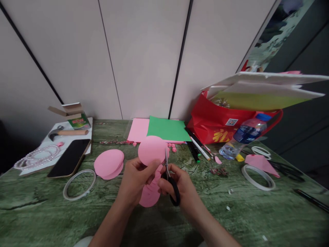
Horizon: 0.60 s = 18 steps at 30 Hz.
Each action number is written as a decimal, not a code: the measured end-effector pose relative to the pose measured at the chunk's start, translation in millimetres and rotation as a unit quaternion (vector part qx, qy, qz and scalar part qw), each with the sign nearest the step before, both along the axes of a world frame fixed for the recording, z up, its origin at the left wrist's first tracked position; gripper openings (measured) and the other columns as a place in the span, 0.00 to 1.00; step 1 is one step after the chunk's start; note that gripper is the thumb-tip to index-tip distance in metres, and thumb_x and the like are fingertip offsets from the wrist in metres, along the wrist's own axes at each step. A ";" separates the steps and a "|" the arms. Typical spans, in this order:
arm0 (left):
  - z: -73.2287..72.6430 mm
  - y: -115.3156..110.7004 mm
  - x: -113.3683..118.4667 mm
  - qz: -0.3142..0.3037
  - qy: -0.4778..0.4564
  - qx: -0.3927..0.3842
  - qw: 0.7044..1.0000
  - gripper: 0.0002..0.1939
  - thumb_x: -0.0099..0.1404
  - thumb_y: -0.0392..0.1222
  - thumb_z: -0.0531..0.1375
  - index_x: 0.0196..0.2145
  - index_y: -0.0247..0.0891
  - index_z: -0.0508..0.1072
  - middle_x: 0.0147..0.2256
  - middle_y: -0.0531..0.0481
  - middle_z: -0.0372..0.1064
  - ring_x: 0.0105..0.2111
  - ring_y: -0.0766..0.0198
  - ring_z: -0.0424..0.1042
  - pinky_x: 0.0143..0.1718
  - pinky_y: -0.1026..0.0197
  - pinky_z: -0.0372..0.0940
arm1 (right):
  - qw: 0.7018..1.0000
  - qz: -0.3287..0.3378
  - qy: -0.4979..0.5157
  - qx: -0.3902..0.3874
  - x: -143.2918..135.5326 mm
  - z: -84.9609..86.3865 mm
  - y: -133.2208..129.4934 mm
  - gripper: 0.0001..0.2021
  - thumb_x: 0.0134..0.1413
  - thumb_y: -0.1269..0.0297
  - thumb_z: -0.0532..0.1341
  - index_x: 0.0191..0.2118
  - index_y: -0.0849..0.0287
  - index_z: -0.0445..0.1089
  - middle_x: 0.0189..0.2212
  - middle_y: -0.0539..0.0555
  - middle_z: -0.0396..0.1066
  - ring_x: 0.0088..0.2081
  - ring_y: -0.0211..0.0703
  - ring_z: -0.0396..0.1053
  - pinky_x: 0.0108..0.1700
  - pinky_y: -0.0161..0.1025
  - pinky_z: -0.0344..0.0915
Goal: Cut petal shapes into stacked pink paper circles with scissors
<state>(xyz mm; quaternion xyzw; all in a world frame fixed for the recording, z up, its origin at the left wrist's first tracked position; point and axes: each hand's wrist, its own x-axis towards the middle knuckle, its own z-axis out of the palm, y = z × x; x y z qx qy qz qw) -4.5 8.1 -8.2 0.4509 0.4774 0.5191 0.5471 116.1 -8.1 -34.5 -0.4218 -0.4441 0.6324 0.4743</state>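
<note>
The scissors (pixel 168 174) are in the right hand (pixel 183 187), above the near-central part of the table (pixel 218 219); their long axis runs from the black handle loop at lower right to the tips, which point away from the person and slightly left. The blades lie at the right edge of the pink paper disc (pixel 151 150); whether paper sits between them cannot be told. The disc is round, its broad face turned toward the person. Open surface extends right of the right hand, bounded by the white tape roll (pixel 257 186); to the left, the disc stack (pixel 108 164) stands near the left hand (pixel 137 176). The left hand pinches the disc's lower edge, thumb uppermost; the right hand's fingers close around the scissor handles. Both forearms converge from the near edge.
</note>
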 end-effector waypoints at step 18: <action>-1.3 2.5 3.5 0.024 0.019 -0.019 0.999 0.14 0.45 0.43 0.65 0.15 0.32 0.66 0.11 0.60 0.51 0.13 0.77 0.47 0.14 0.69 0.42 | 0.999 -0.015 0.051 0.003 -0.8 -3.4 7.3 0.24 0.23 0.67 0.71 0.30 0.59 0.59 0.18 0.42 0.62 0.21 0.30 0.57 0.23 0.29 0.54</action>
